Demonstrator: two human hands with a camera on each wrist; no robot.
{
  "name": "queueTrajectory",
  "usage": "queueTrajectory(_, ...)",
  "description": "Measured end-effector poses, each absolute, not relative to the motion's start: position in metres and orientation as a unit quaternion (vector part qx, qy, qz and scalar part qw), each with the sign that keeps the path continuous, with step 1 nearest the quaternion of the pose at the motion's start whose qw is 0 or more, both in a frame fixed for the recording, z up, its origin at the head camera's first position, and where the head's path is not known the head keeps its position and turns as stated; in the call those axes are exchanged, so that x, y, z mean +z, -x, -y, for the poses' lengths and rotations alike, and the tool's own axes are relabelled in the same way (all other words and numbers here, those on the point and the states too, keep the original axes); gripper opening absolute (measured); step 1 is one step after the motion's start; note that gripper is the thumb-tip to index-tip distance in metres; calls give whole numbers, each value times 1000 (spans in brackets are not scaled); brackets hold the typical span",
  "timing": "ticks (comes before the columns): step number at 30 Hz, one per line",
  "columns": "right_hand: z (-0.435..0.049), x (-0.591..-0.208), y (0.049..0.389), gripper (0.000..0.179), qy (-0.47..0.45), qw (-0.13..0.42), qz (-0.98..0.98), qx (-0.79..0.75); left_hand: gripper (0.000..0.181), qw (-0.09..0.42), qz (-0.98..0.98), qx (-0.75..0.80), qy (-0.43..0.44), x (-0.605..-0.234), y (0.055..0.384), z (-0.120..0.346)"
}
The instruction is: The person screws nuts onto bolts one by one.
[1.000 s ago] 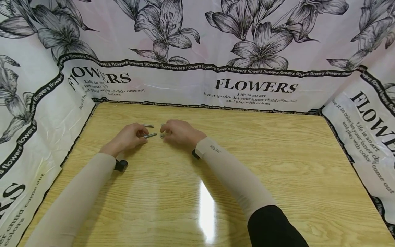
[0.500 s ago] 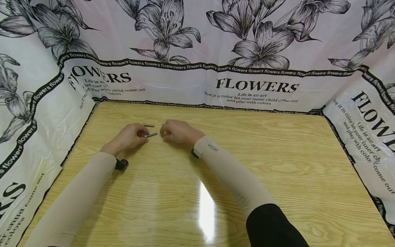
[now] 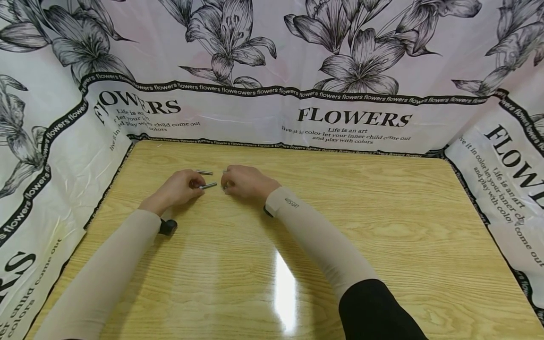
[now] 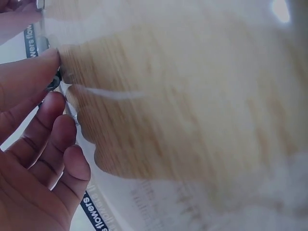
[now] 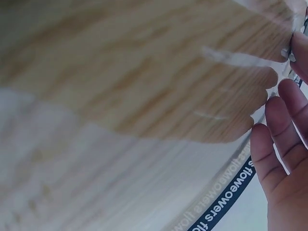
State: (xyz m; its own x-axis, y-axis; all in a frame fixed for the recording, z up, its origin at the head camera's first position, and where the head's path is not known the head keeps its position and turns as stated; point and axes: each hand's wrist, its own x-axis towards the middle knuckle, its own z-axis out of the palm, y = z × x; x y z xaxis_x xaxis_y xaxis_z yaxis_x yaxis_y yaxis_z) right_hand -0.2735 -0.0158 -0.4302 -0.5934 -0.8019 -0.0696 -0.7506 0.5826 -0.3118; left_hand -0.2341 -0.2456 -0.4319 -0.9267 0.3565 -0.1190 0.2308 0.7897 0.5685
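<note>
My left hand (image 3: 180, 188) pinches a silver bolt (image 3: 208, 185) between thumb and fingers, its shank pointing right. In the left wrist view the round end of that bolt (image 4: 54, 83) shows between thumb and forefinger. Facing it, my right hand (image 3: 246, 182) pinches a small metal nut (image 3: 225, 187), mostly covered by the fingertips. The right wrist view shows a bit of the nut (image 5: 291, 57) by the thumb. A narrow gap separates bolt and nut. Just beyond the left fingers a second bolt (image 3: 205, 173) lies on the table.
The wood-grain table (image 3: 361, 226) is glossy and reflects a bright light. A flower-printed cloth (image 3: 255, 113) stands along its back and sides. Beyond the right fingertips a small metal piece (image 3: 225, 171) is partly hidden.
My right fingers have come together on the nut, which showed more openly beside them before. The bolt in my left hand has shifted slightly up and right.
</note>
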Motion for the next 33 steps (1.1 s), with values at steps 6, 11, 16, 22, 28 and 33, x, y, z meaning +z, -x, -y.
queueTrajectory(6, 17, -431, 274, 17, 438, 97, -886, -115, 16, 105, -942, 275, -161, -430, 233, 245)
queueTrajectory(11, 16, -431, 274, 10, 432, 100, -890, -107, 15, 100, -942, 273, -167, -431, 233, 244)
queueTrajectory(16, 15, -429, 274, 9, 431, 108, -890, -103, 13, 99, -942, 273, -167, -431, 234, 244)
queueTrajectory(22, 10, -428, 275, 6, 428, 113, -884, -152, 12, 100, -943, 269, -168, -432, 232, 243)
queueTrajectory(28, 6, -427, 275, 4, 414, 117, -887, -169, 11, 96, -944, 267, -170, -432, 230, 240)
queueTrajectory(33, 2, -422, 274, 7, 401, 121, -892, -171, 10, 81, -942, 270, -181, -430, 229, 232)
